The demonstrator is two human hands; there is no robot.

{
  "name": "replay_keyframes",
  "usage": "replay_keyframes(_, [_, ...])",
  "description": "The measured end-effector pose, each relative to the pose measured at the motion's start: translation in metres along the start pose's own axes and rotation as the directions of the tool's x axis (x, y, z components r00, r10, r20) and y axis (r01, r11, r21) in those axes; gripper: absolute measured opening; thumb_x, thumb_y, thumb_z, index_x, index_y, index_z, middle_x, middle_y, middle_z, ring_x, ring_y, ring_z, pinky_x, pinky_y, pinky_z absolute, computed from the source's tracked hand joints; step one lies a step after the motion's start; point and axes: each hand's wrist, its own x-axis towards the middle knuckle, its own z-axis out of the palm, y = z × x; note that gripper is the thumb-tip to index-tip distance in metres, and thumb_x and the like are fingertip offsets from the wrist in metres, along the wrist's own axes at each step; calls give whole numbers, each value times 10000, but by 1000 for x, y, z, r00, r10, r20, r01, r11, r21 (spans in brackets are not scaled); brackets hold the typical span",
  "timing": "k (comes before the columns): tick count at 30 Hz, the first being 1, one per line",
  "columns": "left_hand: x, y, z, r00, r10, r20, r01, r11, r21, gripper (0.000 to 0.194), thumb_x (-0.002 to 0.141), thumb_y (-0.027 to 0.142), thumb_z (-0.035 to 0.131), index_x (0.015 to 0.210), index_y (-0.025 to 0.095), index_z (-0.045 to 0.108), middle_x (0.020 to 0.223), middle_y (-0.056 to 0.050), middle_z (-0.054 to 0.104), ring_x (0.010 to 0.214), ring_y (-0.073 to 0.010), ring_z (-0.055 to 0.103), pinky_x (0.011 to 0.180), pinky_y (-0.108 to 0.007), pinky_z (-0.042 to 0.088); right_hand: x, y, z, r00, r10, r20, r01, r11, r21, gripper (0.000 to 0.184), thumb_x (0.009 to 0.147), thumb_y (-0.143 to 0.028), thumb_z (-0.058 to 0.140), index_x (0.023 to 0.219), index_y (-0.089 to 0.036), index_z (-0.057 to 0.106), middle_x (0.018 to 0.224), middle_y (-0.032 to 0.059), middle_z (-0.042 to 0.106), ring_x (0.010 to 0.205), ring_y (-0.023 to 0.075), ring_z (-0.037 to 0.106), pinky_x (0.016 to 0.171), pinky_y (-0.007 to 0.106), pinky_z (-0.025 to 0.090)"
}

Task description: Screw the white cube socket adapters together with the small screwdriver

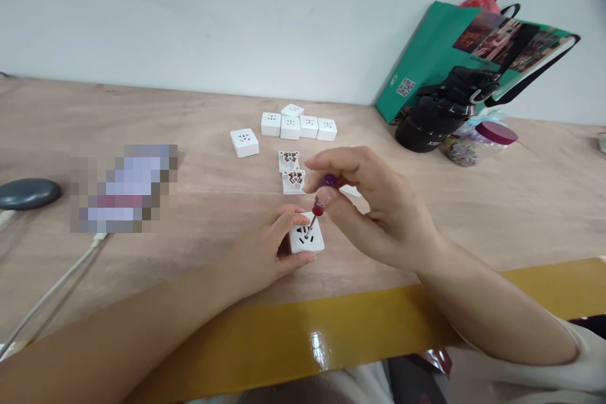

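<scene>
The left hand [258,251] grips a white power socket [307,243] on the surface [199,271], bracing it against shifting. Further right, a red-handled precision screwdriver [317,207] stands upright, tip on the socket's face, pinched by the right hand [379,214] for fine control.

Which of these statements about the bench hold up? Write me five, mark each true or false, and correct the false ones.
1. The right hand pinches a slim screwdriver with a red and purple handle. True.
2. The left hand holds nothing. False: it steadies a white square plastic socket.
3. The screwdriver's tip touches the socket's face. True.
4. Two opened white socket bases holding copper parts lie beyond the hands. True.
5. A green printed bag lies flat. False: it stands tilted, leaning against the wall.
</scene>
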Motion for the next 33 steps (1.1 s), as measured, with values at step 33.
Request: replay_keyframes(33, [4,-5,-3,999,34,-41,-35,999,-28,321,850,368,548,1144,272,463,1276,-25,497,1155,-239,520,953,-394,470,0,8,9,993,-3,-121,-1,999,-39,207,876,-158,491,1055,-202,584,809,24,612,712,129,576,651,300,513])
